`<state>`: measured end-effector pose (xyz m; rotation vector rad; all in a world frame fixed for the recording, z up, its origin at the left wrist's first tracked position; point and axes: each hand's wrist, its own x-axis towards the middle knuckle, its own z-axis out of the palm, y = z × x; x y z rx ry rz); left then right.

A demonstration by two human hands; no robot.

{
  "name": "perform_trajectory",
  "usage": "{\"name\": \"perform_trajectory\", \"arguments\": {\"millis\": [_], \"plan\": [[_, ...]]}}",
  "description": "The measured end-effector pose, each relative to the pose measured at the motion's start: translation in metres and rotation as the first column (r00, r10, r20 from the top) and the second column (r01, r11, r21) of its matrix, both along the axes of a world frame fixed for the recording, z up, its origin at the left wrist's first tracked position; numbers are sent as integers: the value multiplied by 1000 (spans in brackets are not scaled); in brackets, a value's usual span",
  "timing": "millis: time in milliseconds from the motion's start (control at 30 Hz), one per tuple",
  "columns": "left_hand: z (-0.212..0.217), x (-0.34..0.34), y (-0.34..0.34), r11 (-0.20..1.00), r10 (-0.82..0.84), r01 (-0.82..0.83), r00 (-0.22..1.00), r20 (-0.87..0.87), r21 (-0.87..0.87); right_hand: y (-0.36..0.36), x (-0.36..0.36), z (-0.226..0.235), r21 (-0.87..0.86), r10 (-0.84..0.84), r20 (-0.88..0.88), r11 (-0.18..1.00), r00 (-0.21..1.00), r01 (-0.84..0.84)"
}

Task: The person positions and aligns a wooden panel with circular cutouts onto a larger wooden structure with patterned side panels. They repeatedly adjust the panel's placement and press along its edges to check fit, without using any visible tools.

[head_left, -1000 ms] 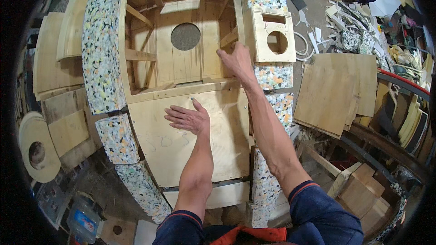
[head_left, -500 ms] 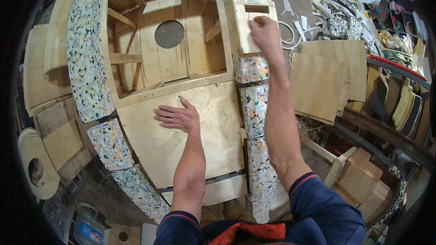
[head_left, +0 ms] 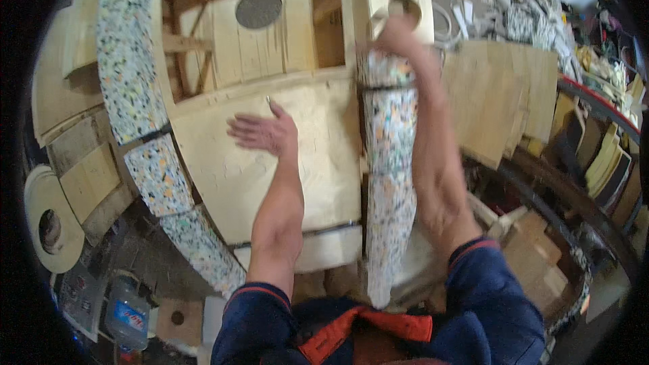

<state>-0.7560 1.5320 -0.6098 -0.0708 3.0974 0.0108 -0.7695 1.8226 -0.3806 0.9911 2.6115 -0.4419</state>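
Your left hand (head_left: 267, 132) is still pressing flat, fingers spread, on the plywood panel (head_left: 270, 162) lying in the curved frame. Your right hand (head_left: 399, 34) has been moving farther out, now reaching the wooden block with the round hole (head_left: 405, 3); blur is hiding whether it is gripping.

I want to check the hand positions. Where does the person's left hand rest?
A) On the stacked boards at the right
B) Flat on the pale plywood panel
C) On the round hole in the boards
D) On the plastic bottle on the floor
B: the left hand lies open, palm down, on the plywood panel.
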Motion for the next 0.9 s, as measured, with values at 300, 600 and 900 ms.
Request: {"name": "perform_trajectory", "arguments": {"millis": [300,600,900], "plan": [[11,-5,1,996,12,-15,999,35,84,-206,133,-100,-532,-3,299,830,954,169],[9,-6,1,999,25,-27,997,68,31,-290,188,-149,-323,-255,134,902,958,285],[12,-4,-1,998,10,-13,999,49,57,-293,187,-150,-308,-313,91,894,945,326]]}}
